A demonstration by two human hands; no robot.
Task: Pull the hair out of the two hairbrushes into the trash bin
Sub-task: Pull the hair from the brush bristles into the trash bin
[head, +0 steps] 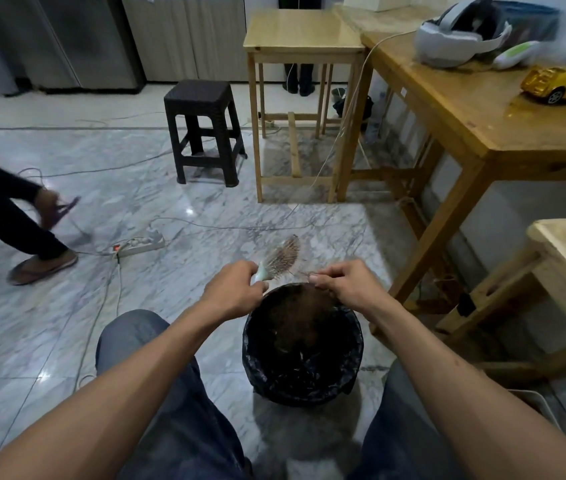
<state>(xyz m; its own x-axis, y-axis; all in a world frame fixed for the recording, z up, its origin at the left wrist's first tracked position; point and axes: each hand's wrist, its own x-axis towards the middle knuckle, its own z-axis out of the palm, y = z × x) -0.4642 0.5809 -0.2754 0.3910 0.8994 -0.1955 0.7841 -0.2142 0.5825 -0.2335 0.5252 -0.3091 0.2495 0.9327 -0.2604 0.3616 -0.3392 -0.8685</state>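
Observation:
A hairbrush point(283, 256) with a pale handle and metal bristles is held over the far rim of the trash bin point(352, 344). My left hand point(236, 289) grips its handle. My right hand point(347, 280) pinches a thin strand of hair point(304, 273) that stretches from the bristles. The bin is lined with a black bag and stands on the floor between my knees, with a clump of brown hair point(295, 306) inside. A second hairbrush point(517, 53), white and green, lies on the wooden table at the upper right.
A wooden table point(475, 109) at the right carries a headset point(461, 36) and a yellow toy car point(564, 83). A dark stool point(205, 129) and a small wooden table point(302, 32) stand ahead. A power strip point(139, 245) and cables cross the marble floor. Another person's leg point(7, 216) passes at left.

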